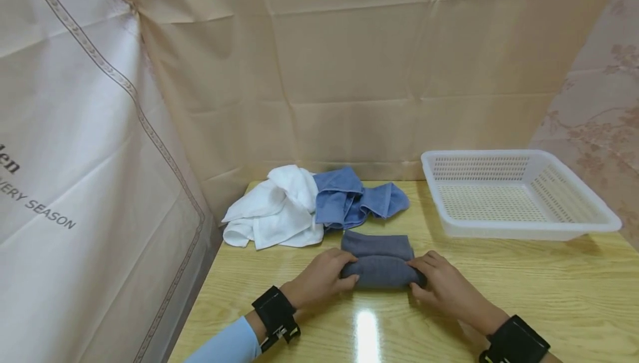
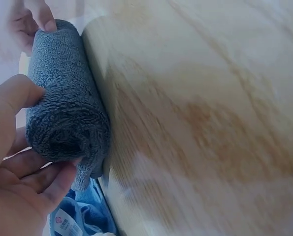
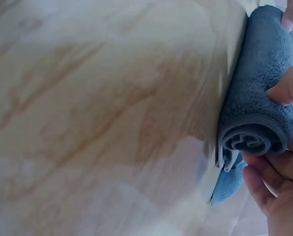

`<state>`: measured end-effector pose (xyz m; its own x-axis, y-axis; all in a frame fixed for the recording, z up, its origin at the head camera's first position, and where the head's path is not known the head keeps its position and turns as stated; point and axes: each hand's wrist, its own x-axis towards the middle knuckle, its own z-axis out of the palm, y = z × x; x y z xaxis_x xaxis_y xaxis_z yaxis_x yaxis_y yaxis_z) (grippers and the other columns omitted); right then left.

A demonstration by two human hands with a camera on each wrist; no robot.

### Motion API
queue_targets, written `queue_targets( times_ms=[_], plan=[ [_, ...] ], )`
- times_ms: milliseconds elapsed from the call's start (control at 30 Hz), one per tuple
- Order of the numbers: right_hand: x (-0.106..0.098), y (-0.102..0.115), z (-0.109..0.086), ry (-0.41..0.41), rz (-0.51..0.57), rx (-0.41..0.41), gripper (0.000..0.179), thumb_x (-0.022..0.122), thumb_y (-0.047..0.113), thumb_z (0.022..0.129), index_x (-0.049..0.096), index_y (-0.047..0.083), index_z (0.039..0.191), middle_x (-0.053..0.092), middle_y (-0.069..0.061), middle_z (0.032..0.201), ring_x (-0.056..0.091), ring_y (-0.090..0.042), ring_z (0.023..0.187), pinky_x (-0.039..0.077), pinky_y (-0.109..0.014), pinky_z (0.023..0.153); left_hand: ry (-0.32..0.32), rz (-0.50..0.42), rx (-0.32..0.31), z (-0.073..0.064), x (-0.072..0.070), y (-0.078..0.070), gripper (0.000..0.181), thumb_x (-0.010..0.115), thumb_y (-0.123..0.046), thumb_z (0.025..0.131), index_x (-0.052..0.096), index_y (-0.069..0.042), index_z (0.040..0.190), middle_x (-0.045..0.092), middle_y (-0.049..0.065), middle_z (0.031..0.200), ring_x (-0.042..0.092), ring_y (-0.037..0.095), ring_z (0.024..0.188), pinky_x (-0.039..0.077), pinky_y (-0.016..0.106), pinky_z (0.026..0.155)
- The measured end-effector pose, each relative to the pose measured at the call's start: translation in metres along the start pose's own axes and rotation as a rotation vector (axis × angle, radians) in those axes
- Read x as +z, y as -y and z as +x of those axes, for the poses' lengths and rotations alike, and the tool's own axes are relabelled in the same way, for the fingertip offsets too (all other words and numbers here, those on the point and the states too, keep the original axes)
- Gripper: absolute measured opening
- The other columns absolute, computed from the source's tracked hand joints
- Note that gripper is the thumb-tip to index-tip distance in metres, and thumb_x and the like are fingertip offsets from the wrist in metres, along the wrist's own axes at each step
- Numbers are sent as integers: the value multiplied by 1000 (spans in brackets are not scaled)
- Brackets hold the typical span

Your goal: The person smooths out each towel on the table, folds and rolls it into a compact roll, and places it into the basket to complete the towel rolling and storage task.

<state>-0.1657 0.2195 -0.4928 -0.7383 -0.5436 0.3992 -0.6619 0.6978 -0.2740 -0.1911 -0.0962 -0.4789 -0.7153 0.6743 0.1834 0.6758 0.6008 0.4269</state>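
Note:
A dark grey towel (image 1: 383, 272) lies on the table, mostly rolled up, with a short flat strip of it stretching out behind the roll. My left hand (image 1: 321, 275) grips the roll's left end, thumb on the near side and fingers around the end. At the other end my right hand (image 1: 446, 285) holds it the same way. Both wrist views show the spiral of the rolled towel (image 2: 65, 83) at its ends, with terry loops on the surface. In the right wrist view, the thumb presses the side of the roll (image 3: 264, 64).
A crumpled white towel (image 1: 279, 207) and a blue towel (image 1: 339, 196) lie together behind the roll, toward the left. At the back right stands a white plastic basket (image 1: 529, 230) with slotted walls. Cloth curtains (image 1: 349, 74) hang behind the wooden table (image 1: 539, 274).

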Motion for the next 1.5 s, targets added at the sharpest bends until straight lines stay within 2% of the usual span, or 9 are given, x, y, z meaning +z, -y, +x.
queue_targets(
  times_ms=[200,400,500,633,767,1067,1167,1333,1500],
  plan=[
    [-3,2,2,61,123,88,35,75,14,91,72,-3,120,70,-4,104,47,-7,83,43,-23,63,57,-100,-77,2,0,3,35,57,-31,106,67,-5,129,69,2,118,63,9,107,52,27,91],
    [-6,5,5,146,276,250,33,68,18,98,66,3,127,63,-1,101,46,-7,76,38,-24,58,20,-176,-75,1,0,4,25,56,-29,108,60,-15,129,66,-4,105,60,5,92,51,24,81],
    [-5,5,8,142,309,275,26,68,16,98,61,12,123,64,-1,103,50,-7,76,39,-24,59,-16,-136,-46,-3,1,5,26,55,-32,108,63,-19,129,67,-5,115,61,8,103,50,28,90],
    [-1,6,9,110,283,249,22,67,12,98,59,18,117,67,1,106,54,-7,80,42,-25,64,-28,24,18,-9,2,9,47,63,-45,102,64,-16,138,62,3,138,55,18,126,45,37,106],
    [0,7,10,95,246,258,20,67,11,97,62,19,114,69,3,108,55,-9,83,45,-28,67,-6,125,75,-10,0,11,58,68,-46,98,60,-11,143,59,8,141,55,21,128,46,35,106],
    [-1,1,17,208,360,378,22,60,16,104,57,10,125,64,-2,96,51,-10,69,39,-28,58,81,-6,-19,0,-2,15,56,56,-50,105,61,-9,143,65,3,135,56,17,118,47,33,100],
    [3,2,17,154,221,304,28,62,15,102,60,4,127,66,-7,98,56,-16,74,45,-32,62,112,-70,-57,3,-3,14,59,54,-54,104,63,-8,141,70,-1,125,54,12,107,46,30,94],
    [11,10,12,-72,-164,15,38,70,8,91,66,4,128,63,-18,120,61,-36,95,52,-50,70,131,-124,-31,6,-5,15,38,54,-50,105,74,-18,110,61,-13,80,48,8,84,38,28,84],
    [11,13,7,-68,-223,-43,45,67,13,90,65,4,135,63,-14,129,57,-35,107,49,-53,78,76,-40,52,7,-7,16,35,47,-41,110,71,-20,97,57,-12,70,50,7,75,34,30,84]
  ],
)
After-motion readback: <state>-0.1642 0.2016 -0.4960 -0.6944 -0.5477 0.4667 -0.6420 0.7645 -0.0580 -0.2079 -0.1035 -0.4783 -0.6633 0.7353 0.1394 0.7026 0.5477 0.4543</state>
